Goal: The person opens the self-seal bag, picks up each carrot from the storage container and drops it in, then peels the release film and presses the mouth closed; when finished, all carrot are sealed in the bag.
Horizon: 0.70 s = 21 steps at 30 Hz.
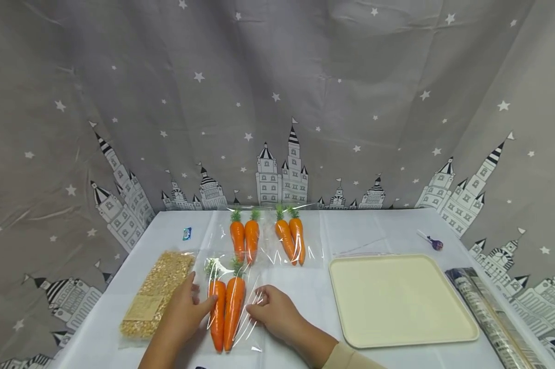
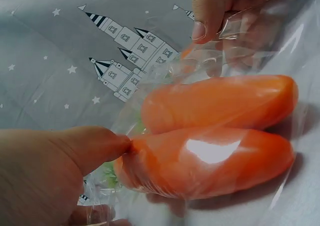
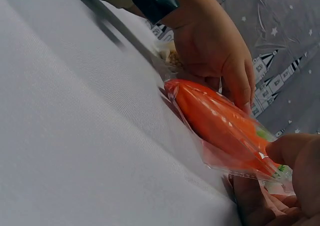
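A clear bag with two carrots lies at the front of the white table, green tops away from me. My left hand pinches its left side, thumb on the left carrot near the leafy end; in the left wrist view the thumb dents the plastic over the carrot. At the right edge, my right hand pinches loose film between thumb and curled fingers. The right wrist view has the right thumb on top of the bag and the fingers beneath.
Two more bagged pairs of carrots lie behind. A labelled bag of tan kernels is left, near a small blue packet. To the right are a cream tray, a lollipop and a plastic-wrapped roll.
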{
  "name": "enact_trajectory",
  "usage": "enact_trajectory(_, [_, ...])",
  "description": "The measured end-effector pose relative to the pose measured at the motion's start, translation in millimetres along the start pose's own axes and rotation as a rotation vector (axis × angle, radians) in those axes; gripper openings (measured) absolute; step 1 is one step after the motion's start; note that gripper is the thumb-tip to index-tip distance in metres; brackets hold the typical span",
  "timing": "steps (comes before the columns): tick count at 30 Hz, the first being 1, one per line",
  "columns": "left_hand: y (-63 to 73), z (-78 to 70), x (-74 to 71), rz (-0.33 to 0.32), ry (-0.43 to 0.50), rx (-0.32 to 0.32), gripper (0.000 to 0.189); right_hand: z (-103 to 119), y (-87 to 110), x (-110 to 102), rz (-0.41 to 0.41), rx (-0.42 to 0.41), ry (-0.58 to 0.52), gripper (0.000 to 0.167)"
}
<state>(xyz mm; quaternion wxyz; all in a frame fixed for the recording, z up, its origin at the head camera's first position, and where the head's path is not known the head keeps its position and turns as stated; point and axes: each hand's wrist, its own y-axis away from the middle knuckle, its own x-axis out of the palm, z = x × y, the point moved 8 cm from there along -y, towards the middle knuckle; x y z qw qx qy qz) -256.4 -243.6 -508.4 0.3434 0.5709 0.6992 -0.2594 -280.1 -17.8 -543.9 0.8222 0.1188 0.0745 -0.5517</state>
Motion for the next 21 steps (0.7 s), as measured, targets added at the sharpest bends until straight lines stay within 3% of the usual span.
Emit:
enact_trajectory(15, [1.4,-17.3,0.4,-0.045,-0.055,0.087,0.071,-4.3,-1.9,-11.4,-0.025,0.01,0.067,0.044])
enact_trajectory(21, [6.8,-33.4,-5.0,-0.068,-0.108,0.114,0.067,-0.2,2.4,-24.0,-0.008,0.0,0.135,0.049])
